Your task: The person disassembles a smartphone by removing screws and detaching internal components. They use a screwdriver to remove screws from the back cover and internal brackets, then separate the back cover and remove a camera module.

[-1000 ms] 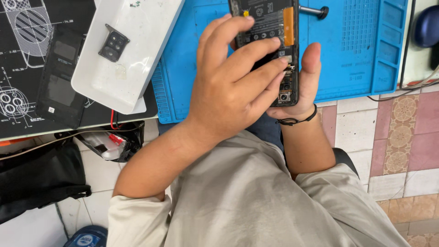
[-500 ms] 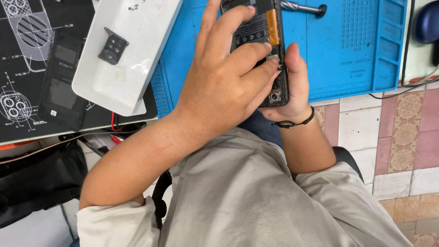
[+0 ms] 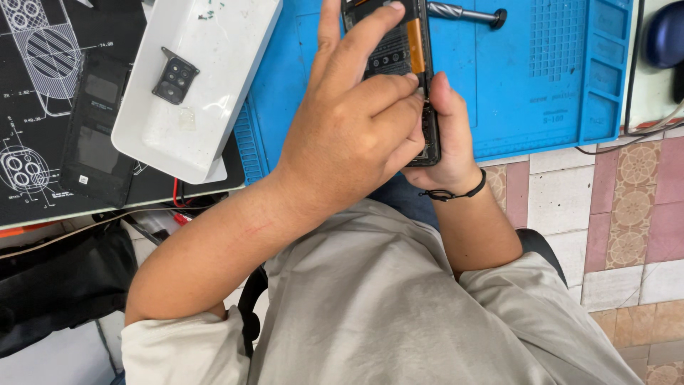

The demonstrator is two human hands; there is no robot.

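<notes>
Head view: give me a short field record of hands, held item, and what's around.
left hand: lies over the opened phone, fingertips at its lower edge
right hand: cradles the phone from beneath, thumb along its side; black band on wrist
opened phone: back cover off, internals and an orange strip showing
blue work mat: under the phone
screwdriver: lying on the mat above the phone
white tray: left of the mat
camera bezel: dark, lying in the tray

Both hands on opened phone (image 3: 399, 57), blue mat (image 3: 556, 78), white tray (image 3: 206, 78)
</notes>
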